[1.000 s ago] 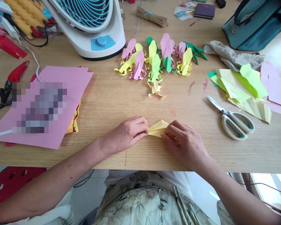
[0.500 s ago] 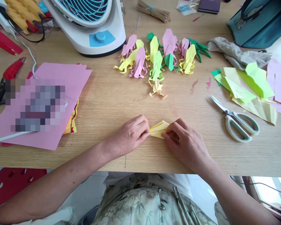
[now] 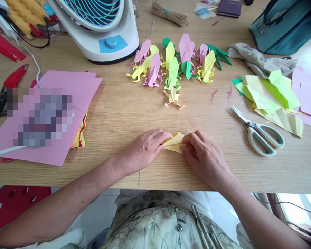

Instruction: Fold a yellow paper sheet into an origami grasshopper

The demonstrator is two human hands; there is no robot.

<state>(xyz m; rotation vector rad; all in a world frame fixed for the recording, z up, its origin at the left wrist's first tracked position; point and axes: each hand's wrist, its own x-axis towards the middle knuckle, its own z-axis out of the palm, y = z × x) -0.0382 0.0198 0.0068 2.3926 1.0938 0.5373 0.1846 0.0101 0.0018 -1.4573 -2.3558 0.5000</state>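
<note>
Left hand (image 3: 147, 147): palm down, thumb and fingers pinched on one end of the folded yellow paper (image 3: 174, 144). Right hand (image 3: 206, 154): fingers curled, pinching the opposite end (tips partly hidden). Paper sits between hands, near the table (image 3: 129, 121) front.

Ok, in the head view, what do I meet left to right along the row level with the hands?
Pink sheet → left hand → folded yellow paper → right hand → scissors.
</note>
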